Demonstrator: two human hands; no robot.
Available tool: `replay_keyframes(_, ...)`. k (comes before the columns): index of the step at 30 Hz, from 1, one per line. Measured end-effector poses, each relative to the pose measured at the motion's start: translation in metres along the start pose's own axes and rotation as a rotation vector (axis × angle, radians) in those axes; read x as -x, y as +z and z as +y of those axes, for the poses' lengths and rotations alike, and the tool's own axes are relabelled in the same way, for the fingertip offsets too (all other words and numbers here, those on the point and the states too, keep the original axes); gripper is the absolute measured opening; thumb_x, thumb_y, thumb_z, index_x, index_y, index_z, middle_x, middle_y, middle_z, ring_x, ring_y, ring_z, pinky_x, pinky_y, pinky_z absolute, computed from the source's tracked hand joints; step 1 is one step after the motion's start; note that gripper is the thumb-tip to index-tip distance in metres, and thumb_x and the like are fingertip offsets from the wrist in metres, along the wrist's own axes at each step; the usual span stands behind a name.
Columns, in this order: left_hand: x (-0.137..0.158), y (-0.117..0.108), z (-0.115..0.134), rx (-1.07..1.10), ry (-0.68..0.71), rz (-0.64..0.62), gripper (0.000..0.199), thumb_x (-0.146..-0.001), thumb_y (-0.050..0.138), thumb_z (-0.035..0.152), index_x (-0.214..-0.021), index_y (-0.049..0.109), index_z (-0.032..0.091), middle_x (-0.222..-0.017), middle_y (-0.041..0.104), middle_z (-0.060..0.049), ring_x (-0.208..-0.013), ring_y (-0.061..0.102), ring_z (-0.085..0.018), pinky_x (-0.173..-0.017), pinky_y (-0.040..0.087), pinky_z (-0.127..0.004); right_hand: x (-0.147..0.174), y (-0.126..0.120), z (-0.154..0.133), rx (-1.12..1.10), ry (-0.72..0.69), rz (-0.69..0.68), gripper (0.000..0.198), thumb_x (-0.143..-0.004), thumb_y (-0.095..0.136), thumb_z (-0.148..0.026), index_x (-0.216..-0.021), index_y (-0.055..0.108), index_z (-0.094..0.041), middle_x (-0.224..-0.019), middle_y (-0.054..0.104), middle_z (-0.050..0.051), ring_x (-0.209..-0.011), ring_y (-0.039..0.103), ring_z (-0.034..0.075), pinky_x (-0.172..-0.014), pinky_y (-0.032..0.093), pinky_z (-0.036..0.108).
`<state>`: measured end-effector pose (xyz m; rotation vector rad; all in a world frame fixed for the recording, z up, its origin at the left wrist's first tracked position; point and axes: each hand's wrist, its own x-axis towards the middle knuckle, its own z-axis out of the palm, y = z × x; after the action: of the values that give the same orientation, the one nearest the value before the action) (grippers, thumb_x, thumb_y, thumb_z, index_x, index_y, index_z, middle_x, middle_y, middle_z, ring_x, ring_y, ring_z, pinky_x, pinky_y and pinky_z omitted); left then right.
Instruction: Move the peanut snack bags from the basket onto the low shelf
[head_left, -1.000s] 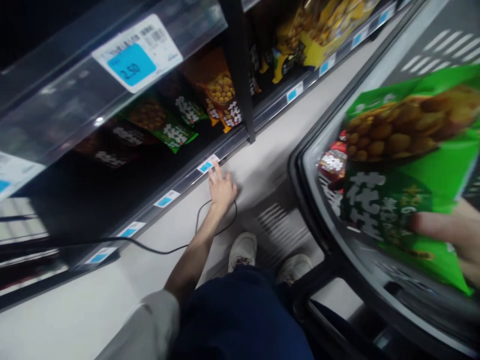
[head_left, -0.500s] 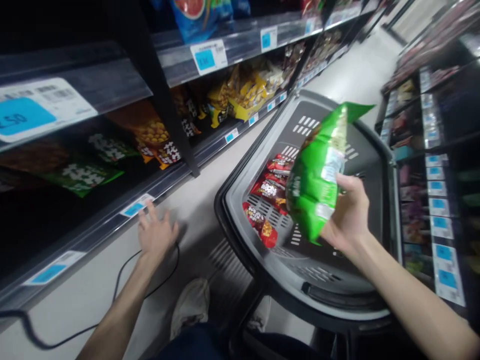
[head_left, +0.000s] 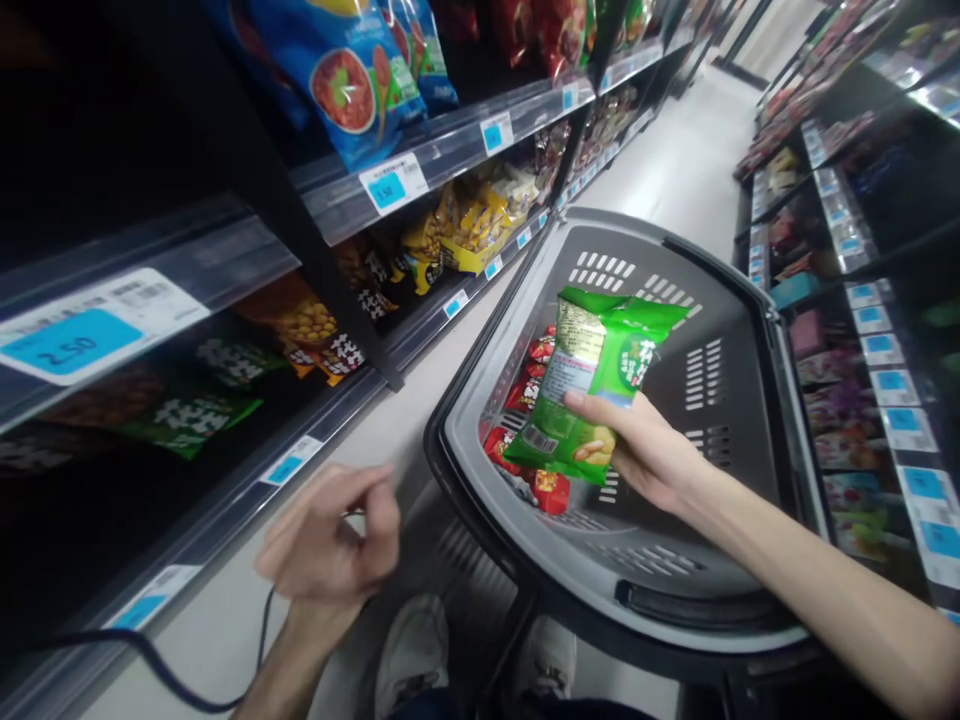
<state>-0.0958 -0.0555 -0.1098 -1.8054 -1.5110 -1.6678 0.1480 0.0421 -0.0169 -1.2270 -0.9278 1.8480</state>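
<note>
In my right hand (head_left: 652, 450) is a green snack bag (head_left: 589, 375), its printed back and barcode turned up, the thumb lying across it. I hold the bag inside the grey shopping basket (head_left: 480, 455), over several red snack bags (head_left: 551, 490) on the left of the basket floor; it partly covers them. My left hand (head_left: 334, 535) hovers beside the lower shelf edge, fingers curled in and thumb bent towards them, with nothing visible in it. Closest to it is a blue-and-white price tag (head_left: 292, 460) on that edge.
Green snack bags (head_left: 187, 415) lie on the bottom shelf at left, with yellow bags (head_left: 480, 225) farther along. Blue bags (head_left: 352, 90) hang over the shelf above. Another shelf row (head_left: 840, 400) borders the aisle at right. A black cable (head_left: 172, 685) crosses the lower left.
The green bag has turned its printed back upwards and moved left and lower over the basket. My left hand has come off the shelf edge, lifted, and curled its fingers.
</note>
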Motion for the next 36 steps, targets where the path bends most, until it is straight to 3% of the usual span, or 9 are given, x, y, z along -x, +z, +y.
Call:
replay_keyframes(3, -0.037, 0.011, 0.035, 0.196, 0.037, -0.146, 0.03, -0.079, 0.068, -0.001, -0.104, 0.067, 0.015, -0.073, 0.064, 0.001, -0.063, 0.057, -0.01, -0.061, 0.046, -0.024, -0.002, -0.002, 0.0, -0.053, 0.043, 0.033, 0.05, -0.07, 0.091, -0.03, -0.115, 0.072, -0.022, -0.113, 0.075, 0.008, -0.091, 0.075, 0.024, -0.08, 0.064, 0.035)
replay_keyframes(6, -0.067, 0.024, 0.058, 0.156, 0.04, -0.328, 0.015, -0.084, 0.072, 0.008, -0.095, 0.066, 0.017, -0.073, 0.063, 0.001, -0.07, 0.057, -0.013, -0.069, 0.049, -0.028, 0.0, -0.002, 0.0, -0.092, 0.03, 0.009, 0.047, -0.073, 0.089, -0.033, -0.115, 0.072, -0.022, -0.114, 0.075, 0.008, -0.093, 0.074, 0.025, -0.08, 0.065, 0.035)
replay_keyframes(9, -0.084, 0.033, 0.068, 0.107, 0.062, -0.454, 0.012, -0.088, 0.075, 0.024, -0.088, 0.064, 0.017, -0.079, 0.066, -0.002, -0.079, 0.059, -0.017, -0.076, 0.048, -0.031, 0.003, -0.001, -0.002, -0.122, 0.006, -0.014, 0.047, -0.073, 0.088, -0.033, -0.116, 0.072, -0.023, -0.113, 0.075, 0.007, -0.096, 0.074, 0.026, -0.082, 0.064, 0.036)
replay_keyframes(13, -0.083, 0.038, 0.069, 0.107, 0.009, -0.628, 0.02, -0.089, 0.076, 0.032, -0.091, 0.063, 0.017, -0.084, 0.067, -0.001, -0.077, 0.058, -0.016, -0.071, 0.044, -0.031, 0.005, 0.0, -0.006, -0.188, 0.029, -0.012, 0.049, -0.071, 0.087, -0.032, -0.116, 0.071, -0.021, -0.107, 0.076, 0.007, -0.096, 0.074, 0.027, -0.084, 0.064, 0.039)
replay_keyframes(17, -0.076, 0.037, 0.07, 0.126, -0.046, -0.624, 0.017, -0.086, 0.079, 0.025, -0.088, 0.063, 0.019, -0.079, 0.066, 0.002, -0.069, 0.057, -0.014, -0.067, 0.042, -0.029, 0.005, 0.002, -0.006, -0.225, 0.053, -0.033, 0.044, -0.071, 0.087, -0.035, -0.11, 0.073, -0.02, -0.102, 0.077, 0.008, -0.097, 0.074, 0.028, -0.086, 0.063, 0.04)
replay_keyframes(20, -0.075, 0.034, 0.071, 0.193, -0.052, -0.619, 0.015, -0.086, 0.077, 0.017, -0.087, 0.063, 0.019, -0.078, 0.067, 0.003, -0.068, 0.058, -0.012, -0.066, 0.043, -0.027, 0.003, -0.001, -0.007, -0.212, -0.013, -0.037, 0.044, -0.073, 0.086, -0.041, -0.109, 0.073, -0.021, -0.103, 0.077, 0.007, -0.101, 0.073, 0.028, -0.09, 0.062, 0.042)
replay_keyframes(24, -0.073, 0.03, 0.073, 0.308, 0.033, -0.632, 0.011, -0.09, 0.066, 0.007, -0.093, 0.065, 0.017, -0.08, 0.065, 0.0, -0.075, 0.061, -0.011, -0.068, 0.046, -0.025, -0.004, -0.01, -0.014, -0.168, -0.144, 0.027, 0.046, -0.073, 0.086, -0.05, -0.108, 0.073, -0.023, -0.105, 0.076, 0.005, -0.107, 0.07, 0.028, -0.096, 0.058, 0.043)
replay_keyframes(29, -0.068, 0.024, 0.073, 0.359, 0.12, -0.682, 0.017, -0.089, 0.067, 0.003, -0.098, 0.066, 0.017, -0.075, 0.061, 0.001, -0.07, 0.056, -0.011, -0.064, 0.043, -0.026, -0.009, -0.021, -0.015, -0.196, -0.176, 0.087, 0.053, -0.072, 0.084, -0.06, -0.109, 0.073, -0.024, -0.104, 0.076, 0.005, -0.107, 0.069, 0.028, -0.097, 0.057, 0.045)
replay_keyframes(36, -0.066, 0.023, 0.073, 0.431, 0.133, -0.681, 0.019, -0.086, 0.068, 0.0, -0.095, 0.064, 0.016, -0.072, 0.059, 0.002, -0.067, 0.054, -0.011, -0.062, 0.042, -0.026, -0.012, -0.023, -0.018, -0.25, -0.215, 0.211, 0.054, -0.063, 0.092, -0.052, -0.101, 0.07, -0.02, -0.097, 0.076, 0.006, -0.095, 0.071, 0.026, -0.087, 0.059, 0.043)
